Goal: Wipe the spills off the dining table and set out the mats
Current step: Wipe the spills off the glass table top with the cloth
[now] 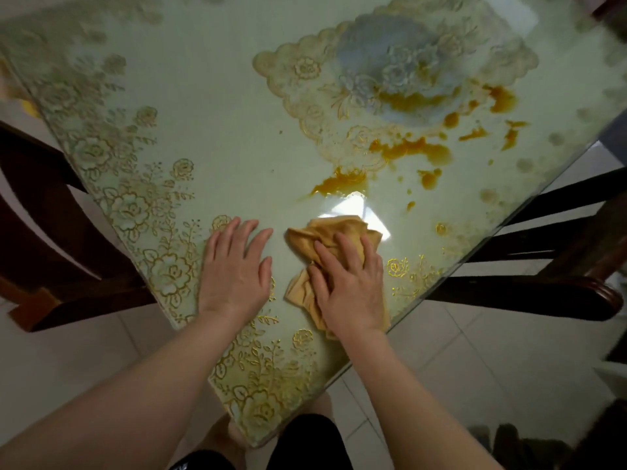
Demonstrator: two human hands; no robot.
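Observation:
A glass-topped dining table (210,137) with a pale green, gold-flowered cover fills the view, its corner pointing toward me. Orange-brown spills (410,149) spread in puddles and drops over its right half, some on a scalloped floral mat pattern (390,72). My right hand (349,283) presses flat on a crumpled yellow cloth (336,232) near the table's right edge, just short of the nearest puddle (342,183). My left hand (235,266) rests flat on the table beside the cloth, fingers spread.
Dark wooden chairs stand at the left (44,215) and at the right (543,266) of the table corner. White floor tiles (475,368) lie below. My legs and dark shorts (305,442) show under the corner.

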